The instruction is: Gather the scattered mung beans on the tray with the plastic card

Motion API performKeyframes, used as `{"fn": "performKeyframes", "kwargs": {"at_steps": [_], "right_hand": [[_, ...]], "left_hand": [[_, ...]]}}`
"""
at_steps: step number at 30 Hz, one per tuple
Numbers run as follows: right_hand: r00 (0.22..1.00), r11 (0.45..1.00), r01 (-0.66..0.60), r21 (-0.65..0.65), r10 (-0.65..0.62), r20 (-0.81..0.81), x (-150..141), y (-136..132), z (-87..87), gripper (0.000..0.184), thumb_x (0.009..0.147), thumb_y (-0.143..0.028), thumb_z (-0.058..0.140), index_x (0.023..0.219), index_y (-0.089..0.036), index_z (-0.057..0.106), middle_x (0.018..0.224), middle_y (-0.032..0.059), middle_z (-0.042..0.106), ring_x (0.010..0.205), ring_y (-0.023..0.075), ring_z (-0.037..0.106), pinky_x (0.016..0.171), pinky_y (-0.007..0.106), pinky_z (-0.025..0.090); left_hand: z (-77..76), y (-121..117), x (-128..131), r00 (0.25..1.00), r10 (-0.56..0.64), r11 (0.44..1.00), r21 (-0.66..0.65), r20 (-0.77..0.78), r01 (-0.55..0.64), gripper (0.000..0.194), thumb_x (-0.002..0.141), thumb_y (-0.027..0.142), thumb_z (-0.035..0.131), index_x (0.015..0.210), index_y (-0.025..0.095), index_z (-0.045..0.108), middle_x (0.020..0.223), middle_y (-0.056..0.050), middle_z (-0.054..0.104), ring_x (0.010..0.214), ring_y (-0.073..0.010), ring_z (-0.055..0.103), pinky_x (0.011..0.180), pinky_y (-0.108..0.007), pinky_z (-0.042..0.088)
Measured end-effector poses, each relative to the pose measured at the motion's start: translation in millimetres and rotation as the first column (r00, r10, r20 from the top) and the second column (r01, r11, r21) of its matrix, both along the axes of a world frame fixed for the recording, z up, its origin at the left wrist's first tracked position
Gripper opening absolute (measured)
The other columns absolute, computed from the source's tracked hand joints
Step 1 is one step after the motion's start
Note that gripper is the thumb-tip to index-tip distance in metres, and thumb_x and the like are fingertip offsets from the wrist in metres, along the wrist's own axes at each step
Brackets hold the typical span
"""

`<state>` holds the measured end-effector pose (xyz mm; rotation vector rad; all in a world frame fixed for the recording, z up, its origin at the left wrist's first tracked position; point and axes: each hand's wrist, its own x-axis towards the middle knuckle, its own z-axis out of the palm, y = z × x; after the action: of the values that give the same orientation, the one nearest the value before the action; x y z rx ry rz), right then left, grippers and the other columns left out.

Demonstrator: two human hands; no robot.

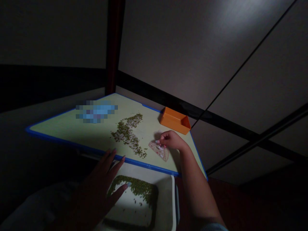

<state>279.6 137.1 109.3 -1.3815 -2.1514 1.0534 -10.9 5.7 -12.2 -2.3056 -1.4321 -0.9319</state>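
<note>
A pile of small green beans is spread over a pale tabletop with a blue rim. My right hand is closed on a clear semicircular protractor-like scraper that lies flat on the table, just right of the beans. My left hand has its fingers spread and rests on the edge of a white tray held below the table's front edge. More green beans lie in the tray's far side.
An orange plastic box stands at the table's far right corner. A blurred blue patch sits on the table's far left. Dark walls and a red post stand behind the table.
</note>
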Motion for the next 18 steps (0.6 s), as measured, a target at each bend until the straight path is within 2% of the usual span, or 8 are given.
{"fn": "performKeyframes", "kwargs": {"at_steps": [3, 8, 14, 18], "right_hand": [[0.998, 0.999, 0.041, -0.009, -0.041, -0.037, 6.2, -0.9, 6.9, 0.029, 0.076, -0.036, 0.068, 0.060, -0.014, 0.059, 0.049, -0.0026, 0.056, 0.046, 0.0076, 0.047, 0.050, 0.021, 0.036], [0.999, 0.997, 0.054, -0.051, -0.054, 0.006, 14.4, 0.5, 11.0, 0.025, 0.073, -0.034, 0.070, 0.062, -0.013, 0.064, 0.046, -0.0036, 0.055, 0.044, 0.0068, 0.045, 0.049, 0.021, 0.036], [0.994, 0.995, 0.082, -0.048, -0.079, 0.071, 8.5, -1.1, 11.5, 0.024, 0.074, -0.031, 0.070, 0.060, -0.012, 0.067, 0.045, -0.0031, 0.056, 0.042, 0.0063, 0.045, 0.049, 0.021, 0.034], [0.997, 0.997, 0.056, -0.053, -0.053, 0.050, 8.4, -0.8, 10.7, 0.024, 0.074, -0.033, 0.069, 0.062, -0.012, 0.067, 0.045, -0.0033, 0.056, 0.042, 0.0065, 0.045, 0.048, 0.021, 0.034]], "left_hand": [[3.0, -0.9, 0.2, 0.999, -0.021, 0.999, -0.027, 0.032, 0.022, 0.072, 0.085, 0.056, 0.046, 0.149, 0.031, 0.024, 0.163, -0.006, 0.017, 0.144, -0.0319, 0.032, 0.101, -0.048, 0.051], [8.5, -3.1, 1.2, 0.997, -0.021, 0.992, -0.127, 0.070, 0.030, 0.067, 0.084, 0.057, 0.047, 0.145, 0.030, 0.035, 0.159, -0.009, 0.029, 0.142, -0.0335, 0.035, 0.101, -0.049, 0.050], [1.3, -0.7, 0.2, 0.995, -0.021, 0.992, -0.124, 0.095, 0.033, 0.070, 0.083, 0.055, 0.052, 0.146, 0.032, 0.032, 0.161, -0.006, 0.025, 0.142, -0.0324, 0.035, 0.105, -0.047, 0.048], [-2.3, 0.7, -0.9, 0.996, -0.044, 0.997, -0.063, 0.079, 0.049, 0.072, 0.083, 0.053, 0.052, 0.147, 0.030, 0.029, 0.162, -0.008, 0.023, 0.143, -0.0337, 0.034, 0.103, -0.049, 0.049]]}}
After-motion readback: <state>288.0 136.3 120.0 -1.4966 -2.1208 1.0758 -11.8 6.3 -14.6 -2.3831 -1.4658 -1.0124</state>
